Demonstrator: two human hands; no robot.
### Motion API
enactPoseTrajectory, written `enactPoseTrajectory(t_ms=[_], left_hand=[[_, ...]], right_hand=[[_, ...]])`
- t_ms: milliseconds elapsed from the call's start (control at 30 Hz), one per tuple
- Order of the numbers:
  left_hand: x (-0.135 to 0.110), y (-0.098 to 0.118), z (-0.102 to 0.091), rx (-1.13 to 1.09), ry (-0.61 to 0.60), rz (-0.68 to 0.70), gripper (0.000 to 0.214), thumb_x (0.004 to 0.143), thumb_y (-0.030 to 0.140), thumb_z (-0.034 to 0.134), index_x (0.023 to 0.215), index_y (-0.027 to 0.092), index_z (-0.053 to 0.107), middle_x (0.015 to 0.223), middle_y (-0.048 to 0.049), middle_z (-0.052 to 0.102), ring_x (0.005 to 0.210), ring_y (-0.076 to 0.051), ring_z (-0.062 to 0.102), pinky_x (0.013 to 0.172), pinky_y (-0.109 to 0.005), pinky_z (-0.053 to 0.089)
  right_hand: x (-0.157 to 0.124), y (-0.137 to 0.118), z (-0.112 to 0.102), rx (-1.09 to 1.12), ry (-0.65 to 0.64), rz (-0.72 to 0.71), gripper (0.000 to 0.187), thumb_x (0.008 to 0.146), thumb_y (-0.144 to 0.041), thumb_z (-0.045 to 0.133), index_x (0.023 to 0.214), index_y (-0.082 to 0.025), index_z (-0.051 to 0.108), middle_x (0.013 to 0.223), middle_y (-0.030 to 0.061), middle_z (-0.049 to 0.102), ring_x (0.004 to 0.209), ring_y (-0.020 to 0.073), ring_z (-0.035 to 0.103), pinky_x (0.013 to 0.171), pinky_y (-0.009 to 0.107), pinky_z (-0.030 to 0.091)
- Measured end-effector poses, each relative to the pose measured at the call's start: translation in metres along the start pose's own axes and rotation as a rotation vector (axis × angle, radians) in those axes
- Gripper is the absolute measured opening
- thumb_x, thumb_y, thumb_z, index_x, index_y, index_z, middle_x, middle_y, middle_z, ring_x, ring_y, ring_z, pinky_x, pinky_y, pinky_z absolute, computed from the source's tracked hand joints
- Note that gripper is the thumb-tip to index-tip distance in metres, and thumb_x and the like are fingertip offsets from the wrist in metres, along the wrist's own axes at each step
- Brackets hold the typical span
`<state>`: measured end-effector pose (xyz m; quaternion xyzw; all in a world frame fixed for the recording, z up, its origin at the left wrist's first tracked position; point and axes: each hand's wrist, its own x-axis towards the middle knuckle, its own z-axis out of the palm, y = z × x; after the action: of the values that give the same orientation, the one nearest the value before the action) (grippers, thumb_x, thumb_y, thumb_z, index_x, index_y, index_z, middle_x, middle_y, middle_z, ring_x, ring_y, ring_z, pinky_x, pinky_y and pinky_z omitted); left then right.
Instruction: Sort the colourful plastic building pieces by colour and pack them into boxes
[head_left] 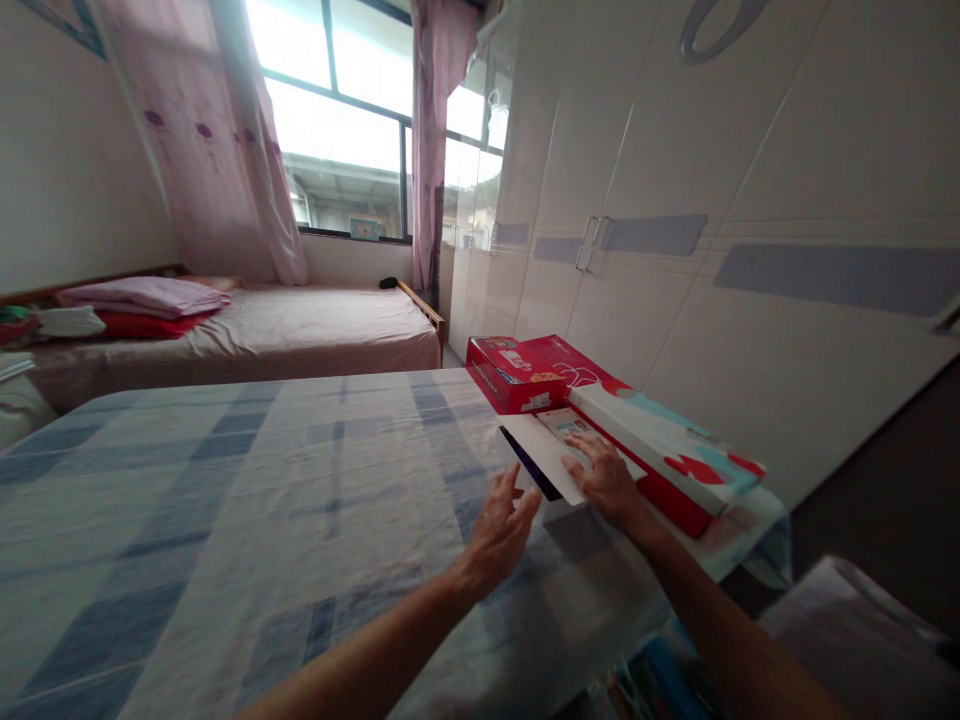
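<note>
On the bed-like surface with a checked cloth (300, 500), a pale, flat flap or card (541, 455) with a dark underside stands out at a slant. My left hand (504, 525) is just in front of its dark edge, thumb and fingers apart, with nothing visible in it. My right hand (606, 482) rests over the pale piece and the printed item (574, 425) behind it, fingers spread. Whether it presses on them I cannot tell. Right beside it lies a long red and white box (652, 440) with light-blue and red shapes.
A red box (517, 380) with printed pictures stands behind the pale flap. White wardrobe doors (652, 280) rise along the right. Farther back is a bed (322, 325) with folded pink bedding (150, 297) below a curtained window (337, 130). Cloth (855, 640) lies at lower right.
</note>
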<state>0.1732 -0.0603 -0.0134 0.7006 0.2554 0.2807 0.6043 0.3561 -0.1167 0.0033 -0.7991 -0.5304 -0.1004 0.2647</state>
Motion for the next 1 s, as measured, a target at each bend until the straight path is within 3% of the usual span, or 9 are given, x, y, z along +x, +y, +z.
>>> enactPoseTrajectory(t_ms=[167, 400, 500, 567, 667, 767, 900, 1000], left_hand=[[0.004, 0.001, 0.008, 0.009, 0.011, 0.021, 0.064, 0.084, 0.042, 0.049, 0.14, 0.013, 0.036, 0.15, -0.0145, 0.026, 0.133, -0.029, 0.033, 0.106, -0.039, 0.031], [0.005, -0.008, 0.003, -0.119, 0.032, 0.031, 0.06, 0.082, 0.044, 0.054, 0.134, 0.014, 0.047, 0.147, -0.014, 0.036, 0.134, -0.028, 0.033, 0.113, -0.039, 0.019], [0.005, -0.01, 0.002, -0.122, 0.011, 0.095, 0.053, 0.085, 0.044, 0.052, 0.131, 0.016, 0.05, 0.142, -0.0122, 0.043, 0.133, -0.026, 0.036, 0.112, -0.039, 0.02], [0.006, -0.01, 0.002, -0.109, 0.008, 0.144, 0.049, 0.087, 0.042, 0.049, 0.129, 0.017, 0.052, 0.14, -0.0114, 0.046, 0.132, -0.025, 0.038, 0.112, -0.039, 0.022], [0.01, -0.013, 0.0, -0.056, 0.058, 0.156, 0.044, 0.089, 0.037, 0.045, 0.127, 0.016, 0.054, 0.137, -0.0124, 0.05, 0.129, -0.025, 0.041, 0.111, -0.039, 0.024], [0.02, -0.017, -0.006, 0.043, 0.125, 0.175, 0.038, 0.086, 0.028, 0.046, 0.119, 0.015, 0.059, 0.131, -0.013, 0.054, 0.124, -0.024, 0.046, 0.108, -0.038, 0.03], [0.043, -0.015, -0.016, 0.135, 0.203, 0.256, 0.029, 0.078, 0.018, 0.053, 0.103, 0.018, 0.067, 0.122, -0.0095, 0.059, 0.117, -0.023, 0.051, 0.105, -0.036, 0.033], [0.054, -0.004, -0.016, 0.053, 0.211, 0.258, 0.023, 0.077, 0.023, 0.058, 0.097, 0.02, 0.069, 0.113, -0.0078, 0.063, 0.111, -0.024, 0.054, 0.102, -0.037, 0.037]], right_hand=[[-0.009, -0.02, -0.003, -0.084, -0.121, 0.021, 0.055, 0.086, -0.051, 0.043, 0.121, -0.011, 0.058, 0.133, 0.0165, 0.052, 0.126, 0.0297, 0.043, 0.102, 0.048, 0.036], [-0.027, -0.032, -0.007, -0.195, -0.283, 0.001, 0.086, 0.076, -0.063, 0.05, 0.138, -0.004, 0.039, 0.145, 0.0242, 0.034, 0.135, 0.0343, 0.03, 0.106, 0.052, 0.026], [-0.037, -0.035, -0.008, -0.206, -0.334, -0.005, 0.093, 0.072, -0.06, 0.055, 0.14, 0.0, 0.034, 0.146, 0.0263, 0.028, 0.137, 0.0354, 0.024, 0.109, 0.052, 0.022], [-0.044, -0.038, -0.009, -0.216, -0.332, -0.032, 0.089, 0.071, -0.05, 0.059, 0.14, 0.001, 0.034, 0.146, 0.0266, 0.028, 0.137, 0.0355, 0.024, 0.11, 0.051, 0.022], [-0.051, -0.042, -0.011, -0.235, -0.248, -0.056, 0.068, 0.075, -0.024, 0.05, 0.136, 0.003, 0.04, 0.141, 0.026, 0.038, 0.133, 0.0315, 0.034, 0.109, 0.045, 0.029], [-0.054, -0.044, -0.018, -0.206, -0.143, -0.036, 0.057, 0.078, -0.011, 0.036, 0.133, -0.001, 0.046, 0.133, 0.0223, 0.05, 0.121, 0.0275, 0.051, 0.102, 0.041, 0.04], [-0.052, -0.04, -0.038, -0.133, 0.119, 0.074, 0.055, 0.083, -0.014, 0.03, 0.137, -0.013, 0.043, 0.133, 0.0167, 0.052, 0.109, 0.0299, 0.06, 0.09, 0.046, 0.048], [-0.049, -0.04, -0.051, 0.021, 0.314, 0.115, 0.052, 0.087, -0.021, 0.031, 0.137, -0.017, 0.044, 0.13, 0.0133, 0.055, 0.112, 0.0281, 0.058, 0.095, 0.043, 0.046]])
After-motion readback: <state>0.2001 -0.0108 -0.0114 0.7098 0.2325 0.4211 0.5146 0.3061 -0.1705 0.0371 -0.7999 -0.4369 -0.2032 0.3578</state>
